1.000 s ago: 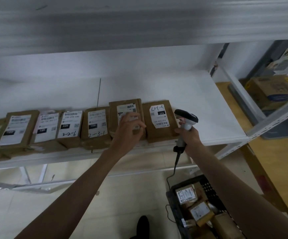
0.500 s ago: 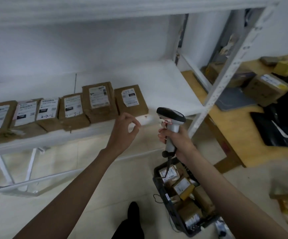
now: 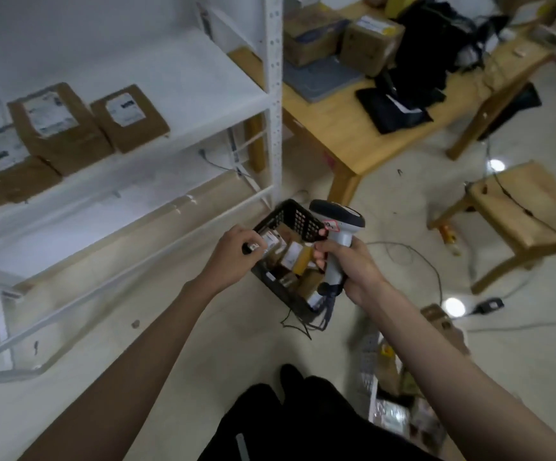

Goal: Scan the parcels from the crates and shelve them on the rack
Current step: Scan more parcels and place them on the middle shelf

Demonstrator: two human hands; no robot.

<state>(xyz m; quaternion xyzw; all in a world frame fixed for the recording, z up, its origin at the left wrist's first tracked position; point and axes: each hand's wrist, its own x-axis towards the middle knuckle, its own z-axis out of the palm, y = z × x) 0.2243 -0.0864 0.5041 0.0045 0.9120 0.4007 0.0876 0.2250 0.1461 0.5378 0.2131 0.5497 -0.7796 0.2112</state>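
Your left hand, fingers curled and seemingly empty, hovers nearest the crate parcels just below, while your right hand grips the scanner.

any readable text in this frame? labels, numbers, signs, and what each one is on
No text reads clearly here.
Labels on the shelved parcels: white with dark print, blurred, unreadable.
Sticker on the scanner in the right hand: red-edged mark, too small to read.
Labels on the parcels in the black crate by the left hand: too small and blurred.
Boxes on the wooden table: print unreadable.
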